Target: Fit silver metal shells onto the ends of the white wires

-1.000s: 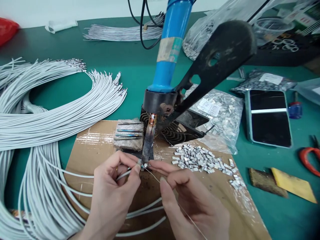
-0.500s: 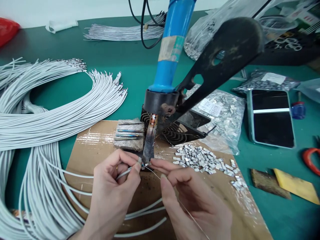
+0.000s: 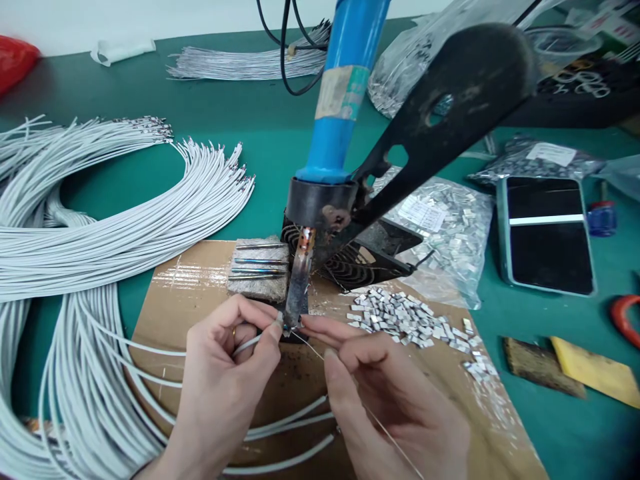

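The left hand (image 3: 233, 373) and right hand (image 3: 393, 393) are seen bare, fingers and thumbs uncovered. On one finger of the left hand a slender gold-coloured ring (image 3: 233, 331) is worn, its band only partly shown; the left wrist is likewise bared.

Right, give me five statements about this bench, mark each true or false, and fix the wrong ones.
1. The left hand holds a white cable. True.
2. The right hand holds the phone. False: it holds a thin wire; the phone lies farther right.
3. The soldering iron points downward. True.
4. Its handle is red. False: the handle is blue.
5. The pile of small metal pieces lies on the cardboard. True.
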The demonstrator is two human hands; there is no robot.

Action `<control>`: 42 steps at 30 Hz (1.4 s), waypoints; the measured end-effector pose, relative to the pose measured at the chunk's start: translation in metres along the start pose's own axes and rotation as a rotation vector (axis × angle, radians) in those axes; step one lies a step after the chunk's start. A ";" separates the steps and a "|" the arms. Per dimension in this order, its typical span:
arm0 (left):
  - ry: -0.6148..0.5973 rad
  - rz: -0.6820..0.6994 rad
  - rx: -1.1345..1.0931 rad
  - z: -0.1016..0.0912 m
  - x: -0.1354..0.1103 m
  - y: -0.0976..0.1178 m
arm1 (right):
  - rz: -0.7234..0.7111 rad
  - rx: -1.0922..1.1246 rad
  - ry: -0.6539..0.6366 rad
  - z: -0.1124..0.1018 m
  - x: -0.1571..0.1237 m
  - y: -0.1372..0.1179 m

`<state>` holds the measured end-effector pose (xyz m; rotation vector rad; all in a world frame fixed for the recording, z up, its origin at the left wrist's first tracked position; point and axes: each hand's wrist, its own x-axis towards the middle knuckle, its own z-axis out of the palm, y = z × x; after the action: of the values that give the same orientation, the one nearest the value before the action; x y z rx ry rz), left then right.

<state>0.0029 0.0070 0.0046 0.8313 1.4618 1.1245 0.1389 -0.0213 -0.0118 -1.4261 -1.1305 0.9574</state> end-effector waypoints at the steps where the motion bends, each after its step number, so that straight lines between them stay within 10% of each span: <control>1: 0.013 -0.004 -0.010 0.002 0.000 0.001 | 0.001 0.002 -0.003 0.000 0.000 0.000; 42: 0.058 0.035 -0.066 0.004 0.001 -0.003 | 0.002 0.031 -0.010 0.001 -0.001 -0.001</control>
<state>0.0065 0.0073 0.0016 0.7870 1.4549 1.2259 0.1375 -0.0220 -0.0114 -1.3990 -1.1176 0.9807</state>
